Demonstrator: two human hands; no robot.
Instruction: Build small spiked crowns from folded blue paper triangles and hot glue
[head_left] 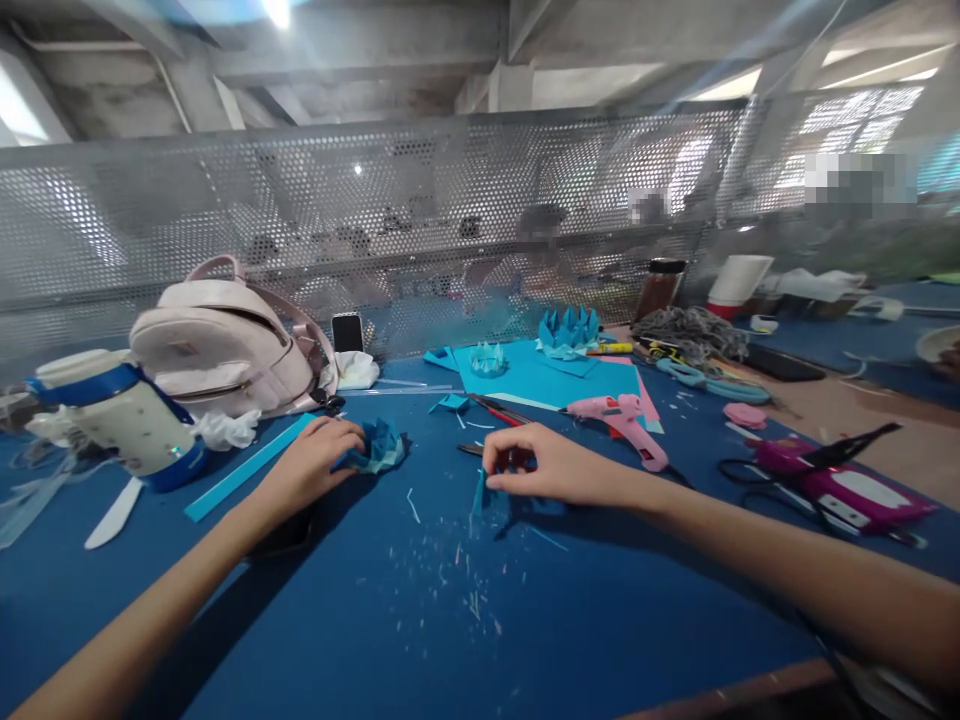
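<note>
My left hand point(322, 455) is closed on the near side of a folded blue paper piece point(384, 447), crown-like in shape, low over the blue table. Its fingertips are partly hidden behind the paper. To the right, my right hand point(536, 462) pinches a small blue paper piece point(478, 492) between thumb and finger. Dark-tipped pliers with red handles point(499, 410) lie just behind that hand. A pink glue gun point(622, 422) rests beyond my right wrist. Paper scraps point(474, 605) are scattered between my forearms.
Blue paper sheets point(517, 380) at the back bear two folded paper crowns point(568, 330). A backpack point(217, 345), a bottle point(124, 415) and a blue strip point(247, 470) are left. On the right lie scissors point(712, 382) and a magenta device point(844, 490). A perforated metal screen point(420, 220) stands behind.
</note>
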